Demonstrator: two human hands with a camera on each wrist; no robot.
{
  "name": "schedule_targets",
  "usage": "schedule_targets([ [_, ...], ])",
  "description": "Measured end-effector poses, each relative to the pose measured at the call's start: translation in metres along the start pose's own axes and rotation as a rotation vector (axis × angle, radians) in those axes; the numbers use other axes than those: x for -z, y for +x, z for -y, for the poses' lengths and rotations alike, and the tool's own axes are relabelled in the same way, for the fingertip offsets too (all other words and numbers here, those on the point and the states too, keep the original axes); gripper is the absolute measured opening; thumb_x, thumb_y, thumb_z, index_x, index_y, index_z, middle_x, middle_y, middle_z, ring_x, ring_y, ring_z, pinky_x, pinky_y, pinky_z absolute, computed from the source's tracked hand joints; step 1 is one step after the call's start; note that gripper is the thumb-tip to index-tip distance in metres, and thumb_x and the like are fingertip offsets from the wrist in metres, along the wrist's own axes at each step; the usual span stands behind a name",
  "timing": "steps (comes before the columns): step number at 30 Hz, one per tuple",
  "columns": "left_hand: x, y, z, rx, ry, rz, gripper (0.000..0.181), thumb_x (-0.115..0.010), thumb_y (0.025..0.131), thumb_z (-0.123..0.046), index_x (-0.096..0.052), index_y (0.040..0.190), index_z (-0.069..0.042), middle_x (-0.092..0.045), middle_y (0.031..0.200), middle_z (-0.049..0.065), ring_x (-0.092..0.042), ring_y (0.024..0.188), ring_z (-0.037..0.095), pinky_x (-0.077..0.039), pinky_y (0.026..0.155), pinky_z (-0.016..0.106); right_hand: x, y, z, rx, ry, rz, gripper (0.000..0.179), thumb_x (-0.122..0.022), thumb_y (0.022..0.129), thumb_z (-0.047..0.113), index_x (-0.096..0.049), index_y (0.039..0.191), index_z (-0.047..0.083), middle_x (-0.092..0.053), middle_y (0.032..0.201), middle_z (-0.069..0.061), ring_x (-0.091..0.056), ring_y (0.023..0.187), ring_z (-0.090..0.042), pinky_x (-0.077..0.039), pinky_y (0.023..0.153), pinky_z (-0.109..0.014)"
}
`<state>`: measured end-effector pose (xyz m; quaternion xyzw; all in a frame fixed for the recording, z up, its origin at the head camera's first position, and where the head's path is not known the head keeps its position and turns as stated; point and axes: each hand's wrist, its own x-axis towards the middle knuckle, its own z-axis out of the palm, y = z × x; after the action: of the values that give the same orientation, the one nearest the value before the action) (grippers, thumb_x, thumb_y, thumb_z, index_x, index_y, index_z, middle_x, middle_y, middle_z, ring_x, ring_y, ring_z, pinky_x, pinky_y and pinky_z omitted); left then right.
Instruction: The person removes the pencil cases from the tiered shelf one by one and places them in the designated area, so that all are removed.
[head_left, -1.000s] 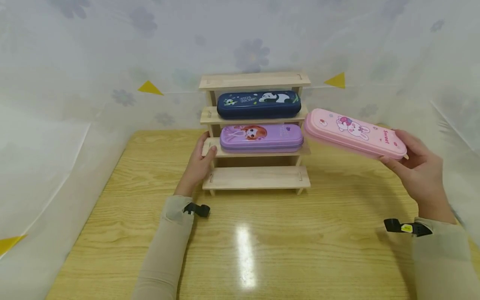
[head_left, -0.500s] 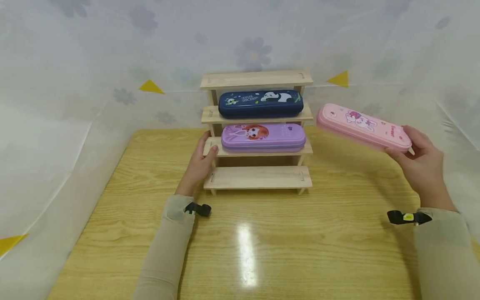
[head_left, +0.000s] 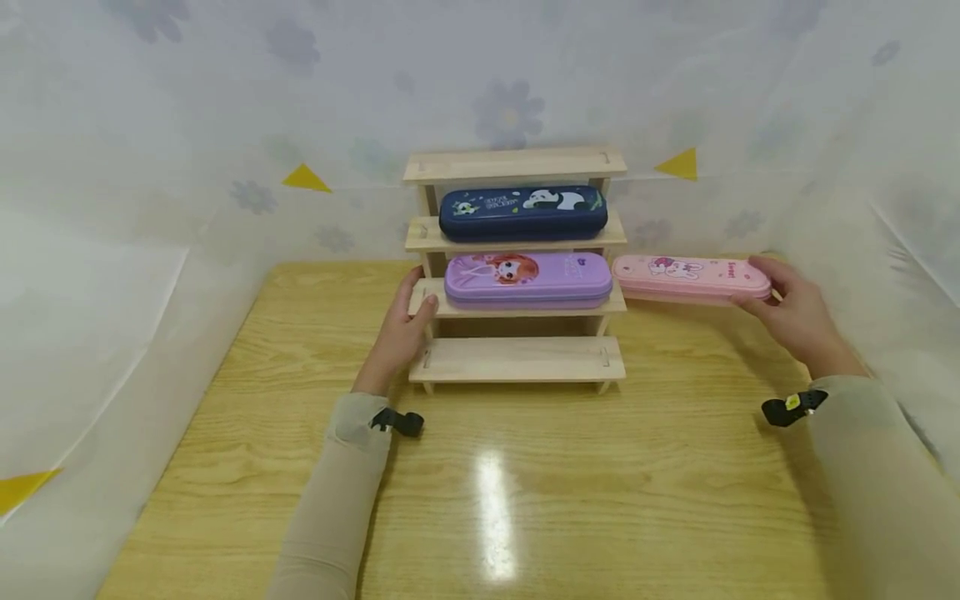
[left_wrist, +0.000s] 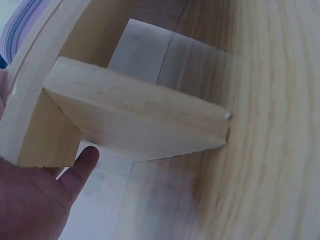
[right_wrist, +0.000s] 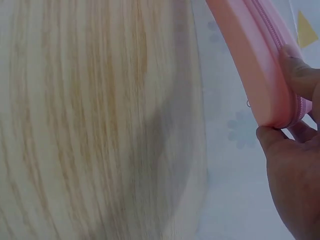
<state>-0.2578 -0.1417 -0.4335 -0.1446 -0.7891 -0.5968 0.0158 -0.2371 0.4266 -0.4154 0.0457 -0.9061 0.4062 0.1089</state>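
Note:
My right hand (head_left: 798,317) grips the right end of a pink pencil case (head_left: 690,279) with a bunny print. In the head view the case is held nearly level, to the right of the wooden step shelf (head_left: 517,360), at about the height of the purple pencil case. In the right wrist view its zipper side (right_wrist: 270,30) shows, with thumb and fingers pinching the end. My left hand (head_left: 401,333) holds the left end of the shelf's second board from the bottom, thumb on top. On that board lies a purple pencil case (head_left: 528,281) with a girl print.
A navy pencil case (head_left: 522,213) with a panda print lies one board higher. The shelf stands on a wood-grain table (head_left: 585,492). Behind it hangs a pale flowered sheet (head_left: 360,100), with yellow triangles (head_left: 678,164) on it.
The pink pencil case first drifted right and up a little, then came down and left and levelled out beside the purple one. My left hand stays on the shelf.

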Motion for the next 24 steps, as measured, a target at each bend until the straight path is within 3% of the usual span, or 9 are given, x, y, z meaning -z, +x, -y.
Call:
schedule_targets([
  [4, 0.000, -0.001, 0.001, 0.012, -0.007, -0.002, 0.063, -0.047, 0.105, -0.038, -0.019, 0.159, -0.021, -0.022, 0.161, 0.002, -0.027, 0.143, 0.020, -0.032, 0.111, 0.046, -0.006, 0.009, -0.009, 0.019, 0.004, 0.021, 0.066, -0.067, 0.096, 0.017, -0.036, 0.153, 0.005, -0.038, 0.146, -0.020, -0.040, 0.126, -0.004, -0.035, 0.088, -0.002],
  [8, 0.000, -0.002, 0.001, 0.020, -0.002, -0.006, 0.062, -0.047, 0.105, -0.036, -0.019, 0.159, -0.021, -0.023, 0.161, 0.003, -0.028, 0.142, 0.022, -0.031, 0.111, 0.046, -0.011, 0.016, -0.014, -0.022, 0.038, 0.078, 0.068, -0.065, 0.097, 0.017, -0.029, 0.154, 0.001, -0.030, 0.151, -0.024, -0.033, 0.140, -0.026, -0.036, 0.089, -0.004],
  [12, 0.000, -0.004, -0.004, 0.030, 0.002, 0.001, 0.062, -0.046, 0.106, -0.035, -0.018, 0.159, -0.020, -0.023, 0.161, 0.006, -0.028, 0.142, 0.024, -0.029, 0.112, 0.047, -0.013, 0.020, -0.016, -0.091, -0.005, 0.160, 0.070, -0.058, 0.101, 0.021, -0.019, 0.157, 0.003, -0.016, 0.158, -0.027, -0.021, 0.140, -0.049, -0.035, 0.109, -0.040],
  [15, 0.001, -0.007, -0.013, 0.041, -0.004, 0.007, 0.061, -0.045, 0.106, -0.031, -0.018, 0.159, -0.017, -0.023, 0.161, 0.008, -0.028, 0.142, 0.026, -0.029, 0.112, 0.047, -0.014, 0.025, -0.020, -0.113, -0.039, 0.208, 0.071, -0.055, 0.102, 0.021, -0.014, 0.157, 0.003, -0.011, 0.158, -0.029, -0.020, 0.139, -0.053, -0.028, 0.103, -0.066],
  [20, 0.002, -0.013, -0.034, 0.056, -0.013, 0.022, 0.061, -0.045, 0.106, -0.024, -0.017, 0.159, -0.011, -0.020, 0.161, 0.012, -0.026, 0.143, 0.029, -0.029, 0.112, 0.048, -0.014, 0.033, -0.023, -0.123, -0.059, 0.245, 0.072, -0.053, 0.102, 0.018, -0.010, 0.157, 0.001, -0.010, 0.156, -0.034, -0.016, 0.138, -0.056, -0.023, 0.104, -0.068],
  [24, 0.001, -0.012, -0.037, 0.057, 0.002, 0.018, 0.061, -0.046, 0.106, -0.024, -0.017, 0.159, -0.011, -0.021, 0.161, 0.011, -0.024, 0.144, 0.027, -0.026, 0.114, 0.045, -0.015, 0.036, -0.027, -0.107, -0.077, 0.264, 0.073, -0.052, 0.103, 0.017, -0.005, 0.156, -0.003, -0.009, 0.155, -0.037, -0.012, 0.139, -0.056, -0.016, 0.109, -0.066],
])
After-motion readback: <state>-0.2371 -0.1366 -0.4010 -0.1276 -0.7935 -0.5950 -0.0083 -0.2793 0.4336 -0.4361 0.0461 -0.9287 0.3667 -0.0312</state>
